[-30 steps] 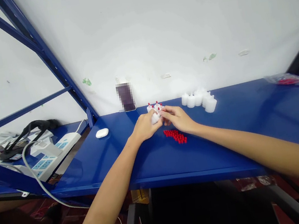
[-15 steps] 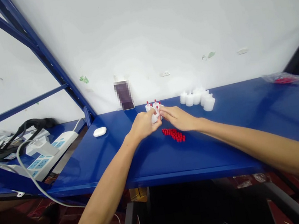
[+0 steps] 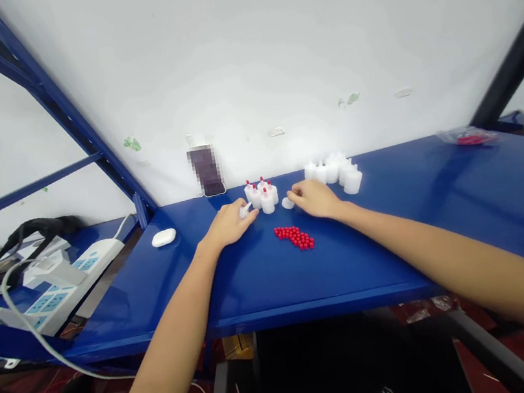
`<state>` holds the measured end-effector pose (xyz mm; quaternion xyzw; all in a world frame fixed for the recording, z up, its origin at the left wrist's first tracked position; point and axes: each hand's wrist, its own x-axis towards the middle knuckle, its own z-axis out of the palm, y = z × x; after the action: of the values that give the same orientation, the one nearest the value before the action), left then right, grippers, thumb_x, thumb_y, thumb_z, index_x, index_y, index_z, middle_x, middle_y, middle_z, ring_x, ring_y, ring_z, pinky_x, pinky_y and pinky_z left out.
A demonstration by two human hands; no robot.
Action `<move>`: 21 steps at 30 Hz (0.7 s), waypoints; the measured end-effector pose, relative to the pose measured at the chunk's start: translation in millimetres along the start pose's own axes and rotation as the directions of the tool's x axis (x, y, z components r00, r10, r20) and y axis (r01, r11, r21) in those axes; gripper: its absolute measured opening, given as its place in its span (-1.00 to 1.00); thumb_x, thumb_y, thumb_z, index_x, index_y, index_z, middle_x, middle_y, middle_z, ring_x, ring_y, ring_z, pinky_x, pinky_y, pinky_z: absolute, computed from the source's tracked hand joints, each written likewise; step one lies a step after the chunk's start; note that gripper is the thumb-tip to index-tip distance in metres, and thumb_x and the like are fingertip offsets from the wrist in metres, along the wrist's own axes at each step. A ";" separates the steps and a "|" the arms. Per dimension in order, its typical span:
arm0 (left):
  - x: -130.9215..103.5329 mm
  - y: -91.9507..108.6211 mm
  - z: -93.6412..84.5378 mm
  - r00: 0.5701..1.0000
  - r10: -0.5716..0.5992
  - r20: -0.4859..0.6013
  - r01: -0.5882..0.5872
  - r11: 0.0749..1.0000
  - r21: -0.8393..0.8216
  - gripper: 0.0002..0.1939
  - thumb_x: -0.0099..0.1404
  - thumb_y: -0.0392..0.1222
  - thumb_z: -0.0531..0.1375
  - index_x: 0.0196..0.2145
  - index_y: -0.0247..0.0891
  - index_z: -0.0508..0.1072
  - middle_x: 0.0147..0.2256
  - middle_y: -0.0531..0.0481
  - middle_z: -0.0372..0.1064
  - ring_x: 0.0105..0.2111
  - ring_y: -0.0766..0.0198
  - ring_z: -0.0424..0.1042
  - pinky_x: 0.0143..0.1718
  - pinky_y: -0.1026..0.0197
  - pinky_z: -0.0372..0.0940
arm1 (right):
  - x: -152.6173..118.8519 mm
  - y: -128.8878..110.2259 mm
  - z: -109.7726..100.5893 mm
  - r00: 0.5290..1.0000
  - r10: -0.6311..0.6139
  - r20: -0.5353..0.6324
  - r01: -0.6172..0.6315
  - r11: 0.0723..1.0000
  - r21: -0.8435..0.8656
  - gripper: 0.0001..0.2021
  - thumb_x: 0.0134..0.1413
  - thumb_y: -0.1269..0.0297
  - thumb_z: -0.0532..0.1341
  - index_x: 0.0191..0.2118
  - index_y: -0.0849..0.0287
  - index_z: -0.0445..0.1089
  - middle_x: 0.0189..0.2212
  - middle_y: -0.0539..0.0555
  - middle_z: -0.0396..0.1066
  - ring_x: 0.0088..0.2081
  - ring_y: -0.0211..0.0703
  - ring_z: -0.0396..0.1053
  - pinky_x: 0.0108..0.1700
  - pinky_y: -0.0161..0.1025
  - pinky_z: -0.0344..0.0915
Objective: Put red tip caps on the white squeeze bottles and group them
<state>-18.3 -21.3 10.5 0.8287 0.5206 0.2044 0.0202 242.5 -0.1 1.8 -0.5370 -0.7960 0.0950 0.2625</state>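
My left hand [image 3: 225,224] is closed round a small white squeeze bottle [image 3: 245,210], whose bare nozzle tilts up to the right. My right hand [image 3: 316,198] pinches another white bottle [image 3: 287,203] on its side, its round end facing left; its nozzle is hidden by my fingers. Between the hands stands a cluster of upright white bottles with red caps [image 3: 267,202]. Nearer to me lies a loose patch of small red caps [image 3: 296,238]. Behind my right hand are several white bottles without caps [image 3: 351,181].
All this rests on a blue table [image 3: 266,288] against a white wall. A phone [image 3: 209,173] leans on the wall. To the left are a white earbud case [image 3: 164,237] and a power strip [image 3: 79,271]. A clear bag with red pieces [image 3: 470,138] lies far right.
My hands have moved apart from the red-capped bottle they were both on, which now stands in the cluster. Each hand now has an uncapped bottle. The view has shifted slightly.
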 end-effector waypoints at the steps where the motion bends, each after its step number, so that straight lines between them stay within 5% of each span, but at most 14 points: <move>1: 0.0 2.5 1.2 1.000 0.002 0.013 -0.002 1.000 -0.004 -0.63 0.35 0.14 0.07 -0.23 -0.23 0.41 -0.35 -0.09 0.47 -0.38 0.10 0.43 -0.35 0.16 0.20 | 1.7 -1.1 4.2 1.000 0.010 -0.006 -0.010 1.000 -0.001 -0.63 0.26 0.12 0.01 -0.50 0.16 0.35 -0.53 0.07 0.43 -0.47 -0.19 0.29 -0.42 -0.26 0.03; 5: -0.5 12.9 2.0 0.998 0.045 0.036 -0.044 0.999 -0.024 -0.70 0.35 0.01 0.08 -0.10 -0.23 0.38 -0.24 -0.12 0.49 -0.28 0.05 0.46 -0.27 0.13 0.24 | 5.9 -1.8 12.3 0.999 -0.039 -0.031 0.041 0.996 0.076 -0.58 0.33 0.05 -0.03 -0.39 0.16 0.41 -0.43 0.08 0.48 -0.38 -0.16 0.37 -0.34 -0.28 0.10; 11: -0.7 17.4 2.1 0.994 0.094 0.047 -0.092 0.995 -0.037 -0.73 0.34 -0.06 0.06 -0.10 -0.24 0.36 -0.22 -0.12 0.48 -0.23 0.04 0.46 -0.22 0.09 0.28 | -1.1 4.1 -4.1 0.991 -0.135 -0.015 0.135 0.982 0.132 -0.70 0.23 0.22 0.05 -0.45 0.20 0.40 -0.58 0.01 0.37 -0.50 -0.22 0.27 -0.39 -0.28 0.07; 16: 2.4 13.2 9.0 0.983 0.170 0.068 -0.166 0.984 -0.057 -0.69 0.31 -0.05 0.13 -0.05 -0.25 0.38 -0.07 -0.17 0.43 -0.09 0.03 0.42 -0.01 0.04 0.28 | -13.0 -14.2 -16.1 0.897 -0.363 0.252 0.297 0.918 0.264 -0.84 0.13 0.33 0.13 -0.39 0.19 0.44 -0.63 -0.08 0.32 -0.54 -0.28 0.24 -0.37 -0.30 0.10; 21: 4.6 8.0 13.1 0.986 0.160 0.034 -0.158 0.985 -0.062 -0.68 0.35 -0.03 0.09 -0.05 -0.27 0.37 -0.13 -0.16 0.41 -0.14 0.05 0.40 -0.04 0.03 0.28 | -17.6 -29.3 -7.6 0.851 -0.467 0.242 0.401 0.873 0.277 -0.85 0.15 0.38 0.14 -0.25 0.20 0.47 -0.59 -0.08 0.32 -0.53 -0.30 0.24 -0.35 -0.32 0.12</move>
<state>-5.0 -18.7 1.9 0.8705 0.4459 0.2048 0.0385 227.9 -28.9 15.4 -0.2896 -0.9124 0.1996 0.2094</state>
